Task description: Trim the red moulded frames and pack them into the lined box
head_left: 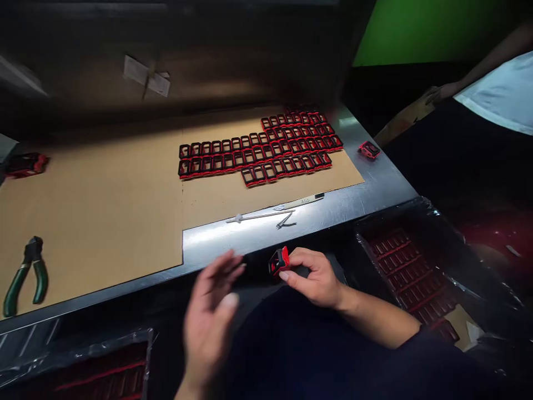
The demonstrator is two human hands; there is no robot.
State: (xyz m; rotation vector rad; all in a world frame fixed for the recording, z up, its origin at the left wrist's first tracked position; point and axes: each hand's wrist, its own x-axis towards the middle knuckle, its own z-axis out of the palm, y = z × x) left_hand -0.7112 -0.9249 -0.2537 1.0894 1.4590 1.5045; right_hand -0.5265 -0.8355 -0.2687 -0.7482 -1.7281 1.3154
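Note:
Between the thumb and fingers of my right hand point(314, 276) is a small red and black plastic frame point(276, 262), held just off the table's front edge. My left hand point(210, 316) is raised to the left of it, fingers apart and slightly blurred, with nothing visible in it. On the cardboard sheet point(137, 200) beyond, several rows of similar red and black frames point(254, 153) lie side by side. Tweezers point(286, 221), a thin pale rod point(258, 216) and a white marker-like pen point(306, 201) rest along the metal strip in front of the cardboard.
Green-handled cutting pliers point(28, 275) lie at the left. A single frame point(368, 149) sits on the metal table point(375, 183). Plastic-lined boxes of frames stand at lower right point(362, 240) and lower left point(149, 339). Another person's arm point(491, 58) is at the upper right.

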